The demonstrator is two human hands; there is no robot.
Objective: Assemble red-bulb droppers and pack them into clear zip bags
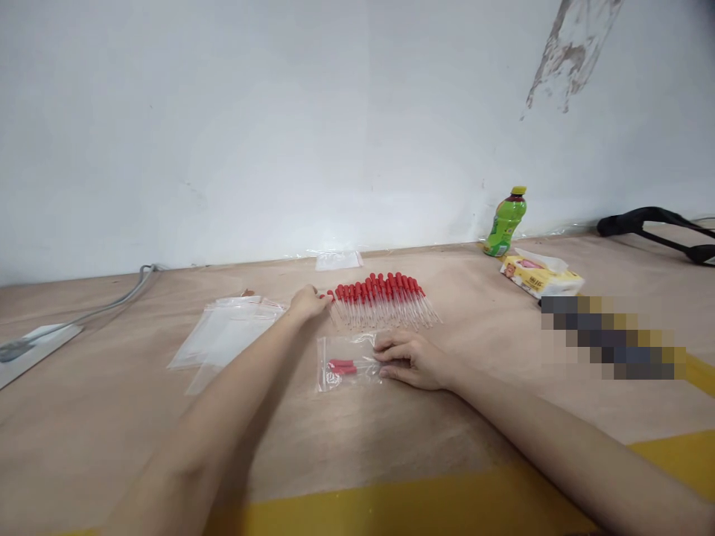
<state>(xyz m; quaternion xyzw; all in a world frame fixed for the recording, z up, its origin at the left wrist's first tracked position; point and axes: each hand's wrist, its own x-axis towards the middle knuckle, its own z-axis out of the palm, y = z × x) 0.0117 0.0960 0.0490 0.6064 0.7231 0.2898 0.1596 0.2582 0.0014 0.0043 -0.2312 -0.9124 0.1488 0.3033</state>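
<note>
Currently, the left hand [309, 303] is touching the near-left end of the red-bulbed pipettes [385, 292] along the back edge of the table [491, 350]; farther forward, the right hand [410, 360] is resting bent fingers on a clear bag [366, 378]. Whether either is gripping, I cannot tell.

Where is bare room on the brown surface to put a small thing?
Between the clear plastic bag by the right hand and the near yellow strip; also between the red-topped clear tubes and the yellow tissue pack. Crowded: around the left hand, between tubes and flat clear plastic bags.
</note>
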